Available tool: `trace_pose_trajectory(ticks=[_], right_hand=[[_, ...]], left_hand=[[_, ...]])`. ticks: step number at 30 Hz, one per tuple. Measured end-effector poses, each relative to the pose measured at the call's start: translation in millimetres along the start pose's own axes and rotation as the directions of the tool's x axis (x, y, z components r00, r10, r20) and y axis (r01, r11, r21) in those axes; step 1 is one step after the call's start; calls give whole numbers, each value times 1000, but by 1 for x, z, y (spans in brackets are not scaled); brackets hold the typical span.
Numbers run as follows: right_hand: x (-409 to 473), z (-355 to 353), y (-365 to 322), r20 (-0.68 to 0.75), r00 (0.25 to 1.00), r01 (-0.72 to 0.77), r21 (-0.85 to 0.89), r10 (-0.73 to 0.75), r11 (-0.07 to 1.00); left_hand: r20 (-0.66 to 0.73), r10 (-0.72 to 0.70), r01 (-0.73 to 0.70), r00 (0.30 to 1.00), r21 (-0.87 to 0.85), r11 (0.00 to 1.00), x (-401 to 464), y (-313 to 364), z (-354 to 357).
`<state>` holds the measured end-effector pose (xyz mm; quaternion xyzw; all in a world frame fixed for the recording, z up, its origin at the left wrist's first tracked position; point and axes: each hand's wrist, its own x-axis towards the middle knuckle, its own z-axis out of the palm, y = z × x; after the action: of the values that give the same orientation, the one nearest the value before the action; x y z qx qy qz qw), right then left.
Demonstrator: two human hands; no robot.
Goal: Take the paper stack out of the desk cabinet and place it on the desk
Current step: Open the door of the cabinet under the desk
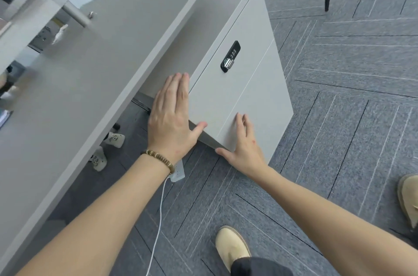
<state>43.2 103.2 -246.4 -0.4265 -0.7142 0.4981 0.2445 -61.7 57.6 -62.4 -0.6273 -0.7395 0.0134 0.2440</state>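
- Left hand (170,117) flat against the cabinet (237,104), its side edge under the palm, fingers (178,86) straight and together.
- Right hand (243,142) spread on the cabinet front, thumb at the lower corner.
- Black lock (230,56) on the shut door.
- Grey table (74,86) just beside the cabinet.
- Beaded bracelet (159,159) on the left wrist.
- White cable (158,223) trails over the carpet (339,117).
- Tan shoe (230,246) below.

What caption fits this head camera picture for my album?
Both hands, left and right, press flat on the closed grey desk cabinet beside the desk.
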Motion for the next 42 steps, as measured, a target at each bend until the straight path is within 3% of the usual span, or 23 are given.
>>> trace_pose_trajectory(ticks=[7, 15, 23, 36, 42], right_hand=[[18, 2, -9, -109, 993, 29, -112, -41, 993], [12, -17, 2, -79, 987, 117, -259, -141, 959], [-33, -99, 37, -16, 944, 315, -244, -329, 917], [-58, -251, 66, 198, 947, 302, -290, -252, 908], [-45, -322, 78, 200, 958, 276, -426, -208, 862]], left_hand=[[-35, 2, 1, 999, 75, 997, 1, 3, 5], [21, -32, 31, 999, 71, 997, 0, 8, -2], [148, -180, 167, 972, 96, 981, 4, 28, -17], [262, -451, 425, 854, 152, 893, 16, 87, -40], [247, -448, 419, 859, 161, 893, 15, 87, -37]])
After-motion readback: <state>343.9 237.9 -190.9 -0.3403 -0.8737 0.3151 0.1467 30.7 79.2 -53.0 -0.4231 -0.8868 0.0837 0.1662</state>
